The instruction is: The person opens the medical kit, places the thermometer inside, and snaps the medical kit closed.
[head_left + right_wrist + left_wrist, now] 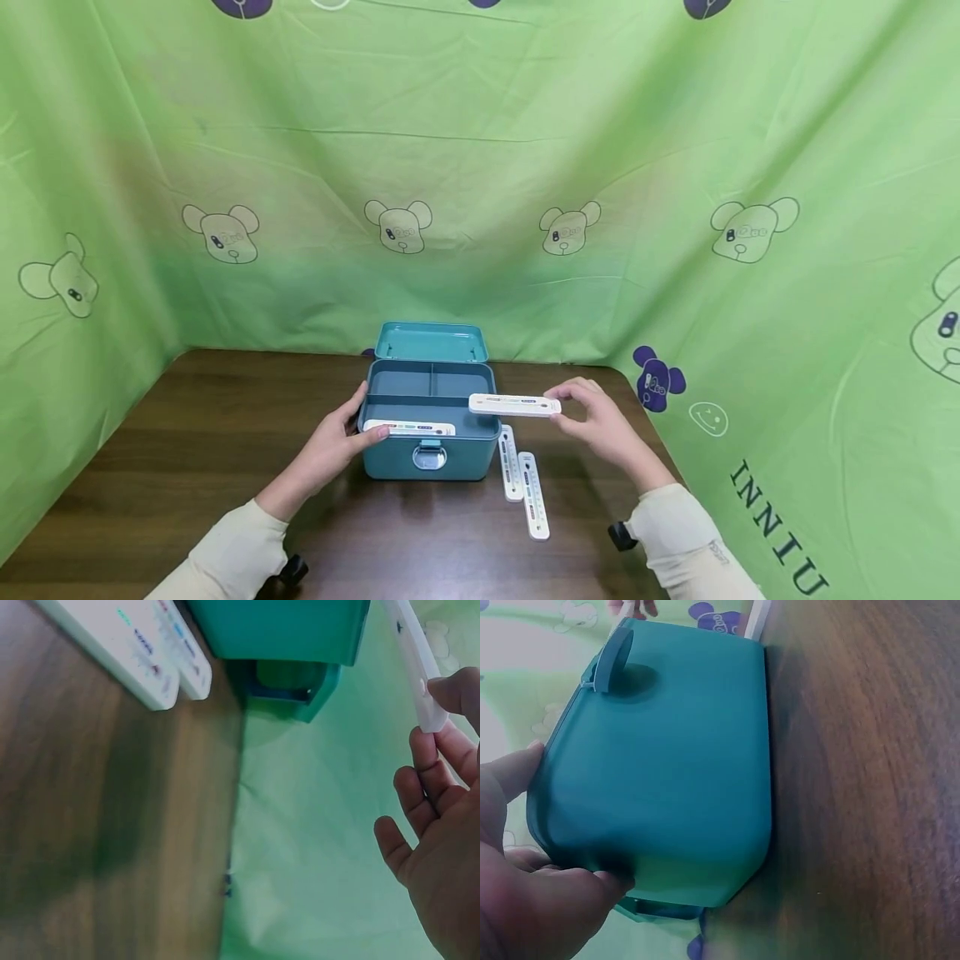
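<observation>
A teal storage box (pixel 465 460) with a front latch stands on the table, its lid (pixel 431 342) tipped back. My left hand (pixel 334 433) grips the box's left side, thumb over the front rim. In the left wrist view the fingers curl round the side of the box (pixel 660 765). My right hand (pixel 600 421) pinches one end of a slim white case (pixel 513 406) with small print, held level over the box's right part. Another slim white case (pixel 431 429) lies inside along the front wall. The thumb and fingertips show on the held case (pixel 416 664) in the right wrist view.
Two more slim white cases (pixel 535 497) lie side by side on the brown table (pixel 187 467), just right of the box. Dividers (pixel 431 379) split the box's back part into two compartments. A green printed cloth (pixel 480 283) hangs behind the table and at both sides.
</observation>
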{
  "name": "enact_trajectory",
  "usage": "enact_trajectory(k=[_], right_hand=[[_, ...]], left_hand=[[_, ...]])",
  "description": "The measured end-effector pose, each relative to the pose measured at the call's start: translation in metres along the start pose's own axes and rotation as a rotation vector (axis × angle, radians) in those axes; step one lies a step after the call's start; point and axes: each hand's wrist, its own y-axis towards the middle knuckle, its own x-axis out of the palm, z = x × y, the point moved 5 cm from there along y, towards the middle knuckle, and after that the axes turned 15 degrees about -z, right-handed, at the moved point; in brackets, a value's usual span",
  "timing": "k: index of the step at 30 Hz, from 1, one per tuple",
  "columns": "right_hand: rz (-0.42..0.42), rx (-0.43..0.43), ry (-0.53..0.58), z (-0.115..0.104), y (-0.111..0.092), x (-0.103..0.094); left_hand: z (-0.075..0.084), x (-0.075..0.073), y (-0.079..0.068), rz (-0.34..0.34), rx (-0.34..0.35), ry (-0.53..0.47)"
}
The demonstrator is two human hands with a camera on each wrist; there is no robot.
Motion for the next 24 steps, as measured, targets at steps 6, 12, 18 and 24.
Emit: enact_trajectory(k=[6,12,18,24], right_hand=[[-0.063,-0.029,-0.038,-0.014,0.017,-0.001],[-0.113,-0.054,-0.106,-0.025,0.031,-0.002],[-0.193,-0.079,-0.169,-0.036,0.046,-0.002],[-0.279,-0.105,-0.248,-0.051,0.061,-0.004]], left_hand=[[0.004,0.001,0.0,-0.005,-0.021,0.011],[0.007,0.001,0.0,-0.011,-0.041,0.03],[0.008,0.001,-0.001,-0.01,-0.052,0.041],[0.008,0.001,-0.002,-0.008,-0.066,0.053]])
